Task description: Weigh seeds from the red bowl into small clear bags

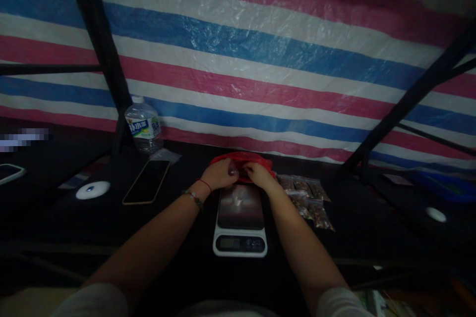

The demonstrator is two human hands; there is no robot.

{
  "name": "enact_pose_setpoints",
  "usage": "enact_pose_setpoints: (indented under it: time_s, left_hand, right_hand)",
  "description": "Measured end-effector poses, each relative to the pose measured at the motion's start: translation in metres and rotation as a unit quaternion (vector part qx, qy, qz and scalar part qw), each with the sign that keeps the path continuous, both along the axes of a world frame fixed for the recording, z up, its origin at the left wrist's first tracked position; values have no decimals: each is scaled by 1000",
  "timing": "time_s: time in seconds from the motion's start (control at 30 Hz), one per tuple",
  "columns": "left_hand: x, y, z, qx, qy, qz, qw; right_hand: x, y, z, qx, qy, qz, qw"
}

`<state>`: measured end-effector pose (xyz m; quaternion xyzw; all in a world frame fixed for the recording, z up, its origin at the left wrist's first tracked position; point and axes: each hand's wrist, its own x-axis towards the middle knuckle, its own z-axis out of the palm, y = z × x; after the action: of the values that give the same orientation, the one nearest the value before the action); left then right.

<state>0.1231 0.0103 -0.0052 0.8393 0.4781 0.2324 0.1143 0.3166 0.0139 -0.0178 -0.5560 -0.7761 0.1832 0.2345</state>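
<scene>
A red plastic bag (260,159) lies at the back of the black table, behind a kitchen scale (241,208) with a white body and a dark weighing plate. My left hand (220,172) is at the left of the bag's mouth, its fingers curled closed; what they hold is too dark to make out. From the other side my right hand (258,174) reaches into the bag's opening, fingertips pinched together over dark contents. Several small clear zip bags (303,193) with brownish bits inside lie beside my right forearm.
On the left are a phone (147,182), a clear plastic bottle (144,126), a flat clear bag (166,156) and a white oval device (92,189). Another white device (436,215) lies at right. Dark frame posts (106,54) stand before a striped plastic sheet (245,69).
</scene>
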Motion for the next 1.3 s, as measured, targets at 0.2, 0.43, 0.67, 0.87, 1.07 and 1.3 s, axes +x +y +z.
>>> enact_pose_setpoints:
  time_s: [0.2, 0.43, 0.67, 0.87, 1.07, 1.3]
  left_hand:
    - [-8, -5, 16, 112, -70, 27, 991]
    - [2, 6, 3, 89, -28, -19, 995]
    - [3, 22, -10, 44, 20, -27, 998]
    - [9, 29, -6, 21, 41, -71, 996]
    - [24, 33, -2, -15, 60, -103, 993]
    - [24, 35, -12, -15, 41, -95, 995]
  right_hand:
    - [13, -37, 27, -34, 129, 146, 980]
    - [4, -68, 28, -121, 81, 219, 965]
    - [1, -51, 23, -42, 176, 111, 977]
    - [4, -35, 30, 16, -150, -147, 978]
    - [-13, -21, 28, -3, -268, -155, 951]
    - [-5, -7, 16, -19, -238, -111, 965]
